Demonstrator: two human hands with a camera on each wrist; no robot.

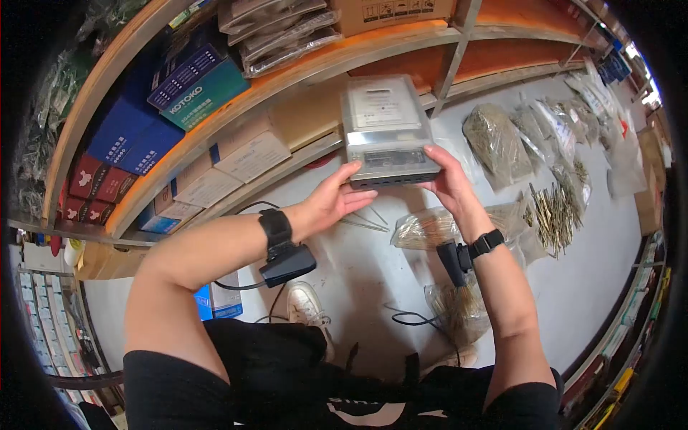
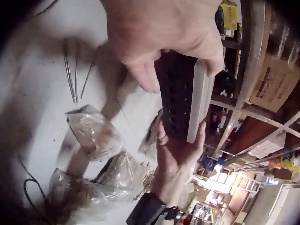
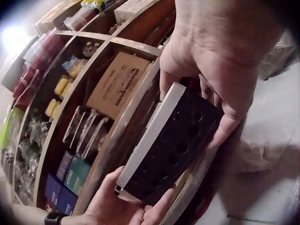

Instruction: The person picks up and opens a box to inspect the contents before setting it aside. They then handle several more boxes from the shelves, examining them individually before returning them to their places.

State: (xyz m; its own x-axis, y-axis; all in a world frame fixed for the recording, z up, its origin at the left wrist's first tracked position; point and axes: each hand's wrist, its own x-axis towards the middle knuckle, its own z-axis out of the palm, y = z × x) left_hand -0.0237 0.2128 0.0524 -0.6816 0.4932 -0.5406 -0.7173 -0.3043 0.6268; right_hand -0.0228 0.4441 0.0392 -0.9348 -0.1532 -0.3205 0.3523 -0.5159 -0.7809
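A grey box-shaped meter [image 1: 387, 122] with a clear cover and a label is held up in front of the shelves. My left hand [image 1: 331, 199] grips its near left corner, thumb on top and fingers beneath. At the near right corner my right hand [image 1: 450, 179] holds it the same way. Both wrist views show the dark end face [image 2: 176, 98] with a row of round holes, beside a pale casing edge [image 3: 150, 136]. The left wrist view has my left hand [image 2: 164, 33] over one end; the right wrist view has my right hand [image 3: 215, 65] at the other.
Shelves with a teal box [image 1: 204, 93], white cartons [image 1: 251, 154] and plastic-wrapped packs [image 1: 279, 36] curve across the left and top. On the floor lie plastic bags [image 1: 498, 140], a bundle of thin rods [image 1: 555, 218] and a black cable [image 1: 416, 317].
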